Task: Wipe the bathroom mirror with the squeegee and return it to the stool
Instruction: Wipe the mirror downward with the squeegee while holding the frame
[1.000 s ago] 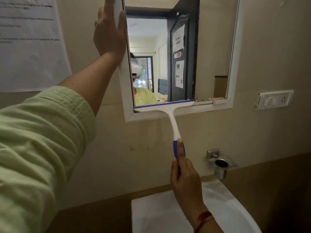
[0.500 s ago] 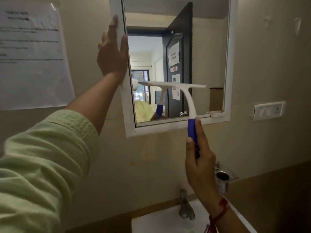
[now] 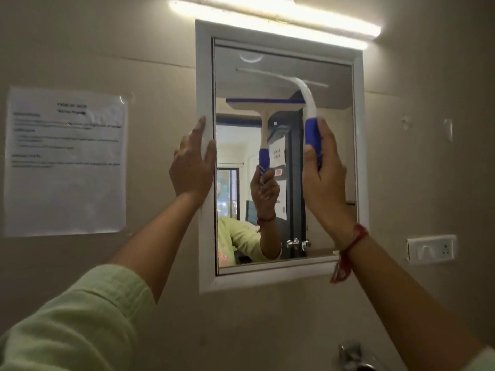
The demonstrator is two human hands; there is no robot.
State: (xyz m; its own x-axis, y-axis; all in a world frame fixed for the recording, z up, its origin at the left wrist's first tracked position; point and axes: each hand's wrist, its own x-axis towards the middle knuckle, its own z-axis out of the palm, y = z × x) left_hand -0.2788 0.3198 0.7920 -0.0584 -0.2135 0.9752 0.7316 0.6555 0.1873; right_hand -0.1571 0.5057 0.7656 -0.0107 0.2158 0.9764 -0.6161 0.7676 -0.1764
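A tube light [image 3: 273, 20] above the mirror [image 3: 284, 156] is the main source, overexposed to a white streak with soft bloom on the wall. The rest is dim and warm-toned. The whole frame is soft, the paper notice [image 3: 65, 159] unreadable. Wide-angle distortion bends the mirror frame and stretches the green sleeve [image 3: 72, 325]

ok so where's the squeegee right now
In the head view, the squeegee is up against the upper part of the mirror, just below the light bar. The right hand grips its blue handle.
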